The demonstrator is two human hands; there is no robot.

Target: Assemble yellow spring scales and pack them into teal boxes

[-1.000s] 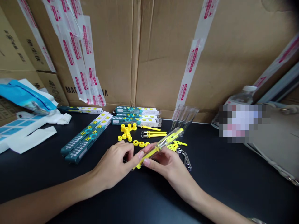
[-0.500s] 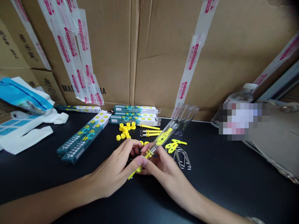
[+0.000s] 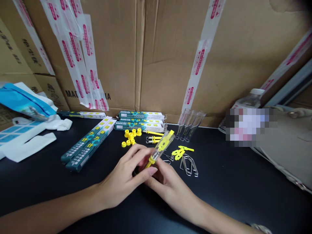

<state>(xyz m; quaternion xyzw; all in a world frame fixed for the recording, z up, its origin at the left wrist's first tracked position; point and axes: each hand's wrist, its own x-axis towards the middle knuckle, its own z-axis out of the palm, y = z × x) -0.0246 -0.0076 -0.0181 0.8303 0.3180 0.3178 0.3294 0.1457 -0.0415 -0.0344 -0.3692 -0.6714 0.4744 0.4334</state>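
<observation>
A clear tube with yellow parts inside (image 3: 162, 145) is held tilted between both hands, its upper end pointing away to the right. My left hand (image 3: 125, 174) has its fingers and thumb closed round the lower part. My right hand (image 3: 168, 182) wraps the same end from the right, its fingertips partly hidden. Behind the hands lie yellow caps (image 3: 131, 136) and yellow rods with metal ends (image 3: 153, 139). To the right of the tube are flat yellow pieces (image 3: 179, 152) and bent metal hooks (image 3: 189, 165). Several empty clear tubes (image 3: 191, 125) stand behind them.
Green and white printed boxes lie at the left (image 3: 89, 143) and at the back (image 3: 140, 120). White cloth-like material (image 3: 31, 146) and a blue pouch (image 3: 24, 100) are at the far left. A plastic bottle (image 3: 253, 97) and a beige bag (image 3: 290, 139) stand right, before cardboard (image 3: 170, 65).
The held tube is more upright and sits lower in the hands, with its yellow piece nearer the upper end. The fingers of my left hand have shifted over its lower part.
</observation>
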